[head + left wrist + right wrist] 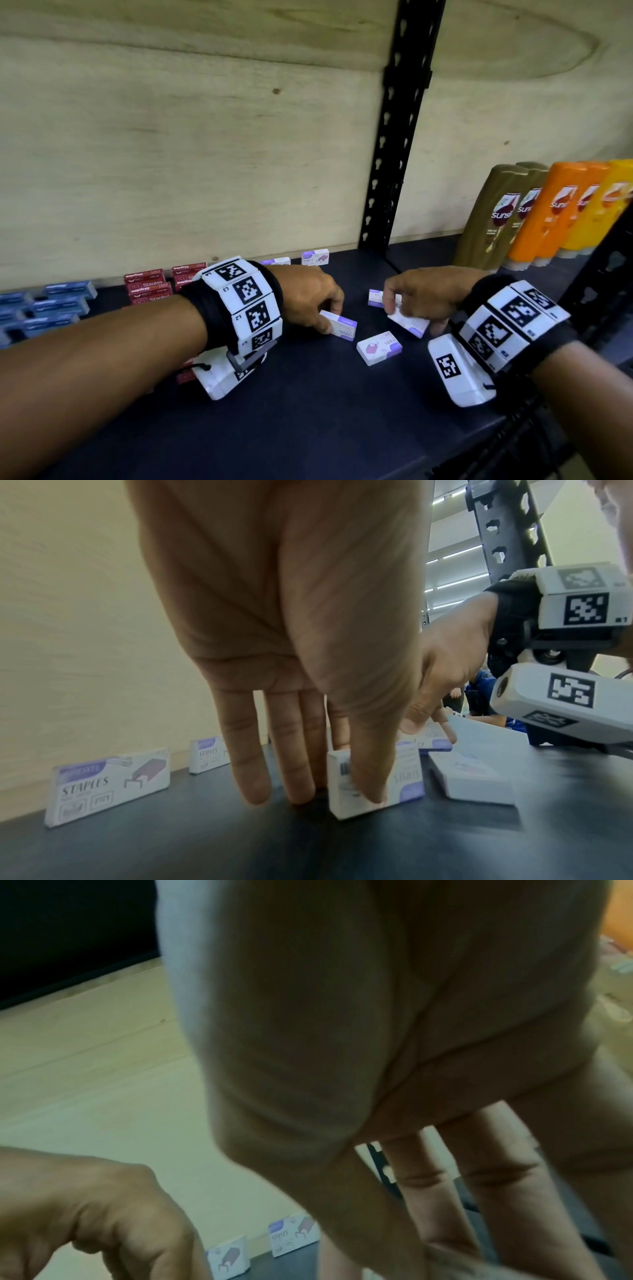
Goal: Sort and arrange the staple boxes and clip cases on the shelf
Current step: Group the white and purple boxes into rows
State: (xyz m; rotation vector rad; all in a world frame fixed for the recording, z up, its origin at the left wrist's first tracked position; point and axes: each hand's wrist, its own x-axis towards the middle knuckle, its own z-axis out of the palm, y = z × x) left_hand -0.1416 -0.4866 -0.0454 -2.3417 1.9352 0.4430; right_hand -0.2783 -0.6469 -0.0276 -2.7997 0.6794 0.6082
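Small white-and-purple staple boxes lie on the dark shelf (308, 411). My left hand (332, 317) pinches one staple box (342, 325); in the left wrist view this box (404, 775) stands on its edge on the shelf, thumb in front and fingers behind. My right hand (411, 315) grips a second, tilted box (412, 323), and the right wrist view is too blurred to show it. A third box (374, 297) lies partly under the right fingers. A loose box (378, 347) lies flat between the hands. Two more boxes (315, 257) (275, 262) stand upright against the back wall.
Red staple boxes (150, 287) and blue boxes (51, 305) are grouped at the back left. Shampoo bottles (548, 212) stand in a row at the back right. A black slotted upright (394, 154) rises behind the hands, before the plywood back wall (171, 154).
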